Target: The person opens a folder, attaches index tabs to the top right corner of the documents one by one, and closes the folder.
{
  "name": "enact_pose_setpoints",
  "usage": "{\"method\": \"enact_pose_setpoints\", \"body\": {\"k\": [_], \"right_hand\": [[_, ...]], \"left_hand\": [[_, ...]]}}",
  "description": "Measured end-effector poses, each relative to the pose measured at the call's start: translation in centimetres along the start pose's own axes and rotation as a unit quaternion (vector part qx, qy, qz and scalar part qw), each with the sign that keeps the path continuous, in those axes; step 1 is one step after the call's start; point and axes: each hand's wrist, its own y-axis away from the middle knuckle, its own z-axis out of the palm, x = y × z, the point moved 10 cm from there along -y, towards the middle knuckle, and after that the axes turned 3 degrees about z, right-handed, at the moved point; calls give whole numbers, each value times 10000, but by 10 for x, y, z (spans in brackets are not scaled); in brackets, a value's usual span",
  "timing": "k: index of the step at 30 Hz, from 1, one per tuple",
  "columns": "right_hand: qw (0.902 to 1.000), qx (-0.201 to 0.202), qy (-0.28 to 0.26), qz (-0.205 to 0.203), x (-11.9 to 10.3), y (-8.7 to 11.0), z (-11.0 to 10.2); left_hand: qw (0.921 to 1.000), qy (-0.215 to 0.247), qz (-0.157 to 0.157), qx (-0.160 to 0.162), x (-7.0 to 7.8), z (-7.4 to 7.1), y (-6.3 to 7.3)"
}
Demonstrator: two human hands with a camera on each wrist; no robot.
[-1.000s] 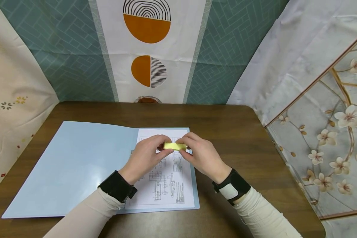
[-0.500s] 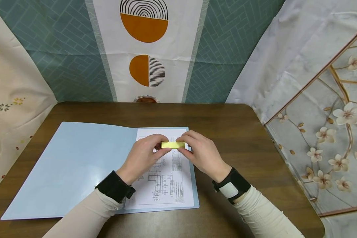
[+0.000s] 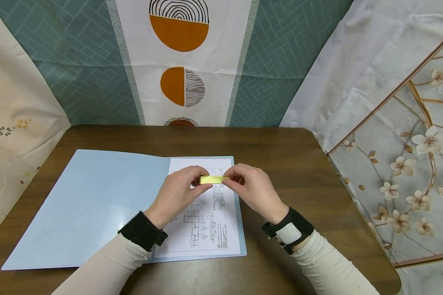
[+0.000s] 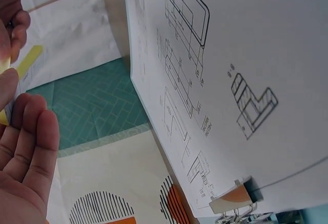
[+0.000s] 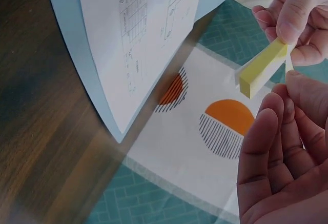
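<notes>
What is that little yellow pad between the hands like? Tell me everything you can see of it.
The yellow pad is a slim, oblong block with straight edges and a squared end, seemingly stacked paper notes. The left hand pinches one end; the right hand pinches a thin strip angled away from the block. It is held crosswise above the printed sheet, not touching it. I can make out no writing on it.

Has a brown worktop, backed by a green-and-white cloth, flanked by a cream cloth left and blossom-print cloth right.
</notes>
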Motion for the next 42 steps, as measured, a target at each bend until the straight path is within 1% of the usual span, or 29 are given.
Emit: {"method": "enact_pose_setpoints", "body": {"k": [4, 13, 18, 23, 29, 35, 40, 42], "right_hand": [[10000, 51, -25, 16, -2, 0, -2], [9996, 179, 198, -11, -5, 2, -6], [9994, 204, 283, -76, -8, 3, -6], [9991, 222, 300, -179, -11, 4, -7], [9995, 158, 228, -177, -13, 5, -4], [9998, 96, 36, -188, -16, 5, -4], [9998, 49, -62, -157, -19, 5, -5], [9998, 53, -110, -149, -21, 6, -7]], "left_hand": [[10000, -12, 8, 13, 0, -1, 0], [9999, -131, 46, 10, 2, -1, 1], [9999, -154, 64, 36, 2, -1, 1], [9996, -265, 92, -5, 2, 1, 1], [9993, -342, 103, -55, 1, 1, 2], [9993, -351, 125, 20, -1, -1, 2], [9993, -362, 54, 27, -4, -2, 3], [9992, -395, -28, 7, -7, -2, 4]]}}
